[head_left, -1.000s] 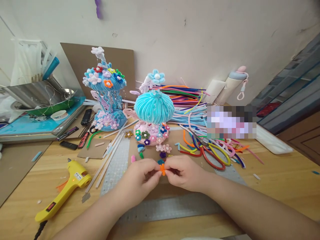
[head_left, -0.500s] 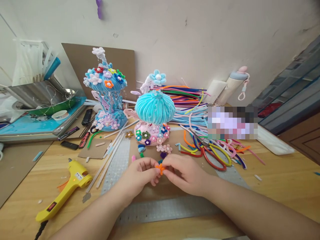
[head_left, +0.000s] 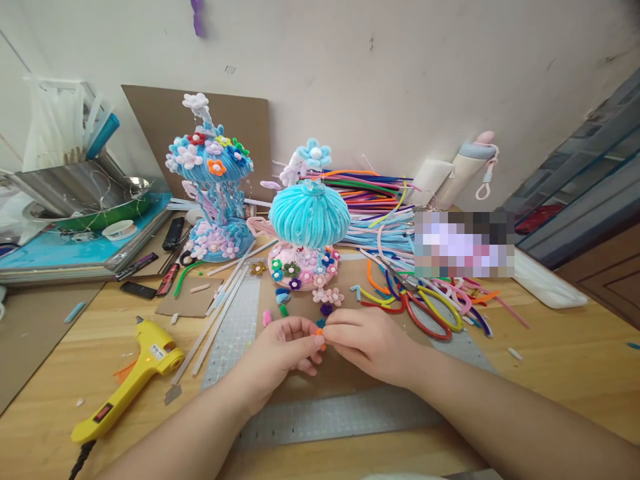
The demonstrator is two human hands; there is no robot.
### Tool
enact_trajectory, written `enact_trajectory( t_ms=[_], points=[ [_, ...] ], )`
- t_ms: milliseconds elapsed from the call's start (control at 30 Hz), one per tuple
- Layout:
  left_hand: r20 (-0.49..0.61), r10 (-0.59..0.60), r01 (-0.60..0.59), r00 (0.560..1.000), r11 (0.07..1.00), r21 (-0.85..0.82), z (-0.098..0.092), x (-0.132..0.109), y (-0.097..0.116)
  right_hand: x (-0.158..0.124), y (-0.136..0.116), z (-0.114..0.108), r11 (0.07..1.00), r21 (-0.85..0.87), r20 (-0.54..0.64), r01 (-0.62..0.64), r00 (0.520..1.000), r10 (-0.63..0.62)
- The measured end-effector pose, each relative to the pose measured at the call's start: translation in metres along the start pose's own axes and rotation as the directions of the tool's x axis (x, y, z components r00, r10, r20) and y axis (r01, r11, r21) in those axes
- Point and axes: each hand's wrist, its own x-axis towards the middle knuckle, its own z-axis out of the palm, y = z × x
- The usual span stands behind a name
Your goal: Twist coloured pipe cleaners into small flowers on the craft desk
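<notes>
Between my two hands is a small orange pipe-cleaner flower, mostly covered by fingers. My left hand pinches it between thumb and forefinger. From the other side my right hand closes its bunched fingertips on the flower. Just beyond stands a light-blue pipe-cleaner jellyfish on a round pink base trimmed with small flowers. Pale pink flowers, a dark purple piece and a bright pink piece lie in front of that base.
A yellow glue gun lies at left near white glue sticks. Red-handled scissors rest on pipe-cleaner scraps at right. Another decorated jellyfish stands behind, left. Cardboard covers a grey cutting mat. Pipe cleaners are piled at the back.
My right fingers have bunched together and moved over the orange flower, hiding more of it. The flower looks turned edge-on. My left hand keeps its pinch.
</notes>
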Motion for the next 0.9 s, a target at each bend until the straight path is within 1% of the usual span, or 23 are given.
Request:
enact_trajectory(
  t_ms=[100, 167, 233, 300, 400, 500, 567, 633, 767, 900],
  points=[
    [-0.017, 0.039, -0.037, 0.999, 0.992, 0.119, -0.001, 0.002, -0.001, 0.0, 0.002, 0.0, 0.999, -0.04, 0.0, 0.035, 0.999, -0.035],
    [-0.023, 0.07, -0.066, 0.997, 0.987, 0.149, -0.001, 0.003, -0.002, 0.0, 0.002, 0.002, 0.999, -0.031, -0.044, 0.028, 0.999, -0.029],
    [-0.039, 0.095, -0.089, 0.995, 0.989, 0.121, -0.001, 0.003, -0.003, 0.0, 0.0, 0.005, 1.0, -0.017, -0.109, -0.006, 0.994, 0.004],
    [-0.06, 0.103, -0.1, 0.993, 0.994, 0.053, 0.001, 0.002, -0.004, 0.001, -0.002, 0.009, 0.999, -0.014, -0.173, -0.043, 0.984, 0.04],
    [-0.084, 0.068, -0.076, 0.994, 0.993, -0.09, 0.003, 0.001, -0.005, 0.001, -0.004, 0.013, 0.997, -0.028, -0.231, -0.068, 0.971, 0.06],
    [-0.065, -0.019, 0.007, 0.998, 0.983, -0.185, 0.002, 0.0, -0.005, 0.0, -0.003, 0.014, 0.996, -0.058, -0.23, -0.064, 0.972, 0.049],
    [-0.048, -0.056, 0.046, 0.997, 0.982, -0.182, 0.001, 0.001, -0.005, -0.001, -0.003, 0.013, 0.995, -0.074, -0.214, -0.061, 0.976, 0.044],
    [-0.057, -0.051, 0.041, 0.997, 0.988, -0.151, -0.001, 0.003, -0.006, -0.001, -0.004, 0.013, 0.993, -0.091, -0.193, -0.07, 0.98, 0.051],
    [-0.104, 0.012, -0.023, 0.994, 0.994, -0.104, -0.002, 0.009, -0.012, -0.001, -0.006, 0.014, 0.987, -0.109, -0.153, -0.12, 0.983, 0.102],
    [-0.082, 0.02, -0.031, 0.996, 0.99, -0.137, -0.002, 0.01, -0.015, -0.001, -0.008, 0.019, 0.979, -0.157, -0.203, -0.133, 0.974, 0.099]
  ],
)
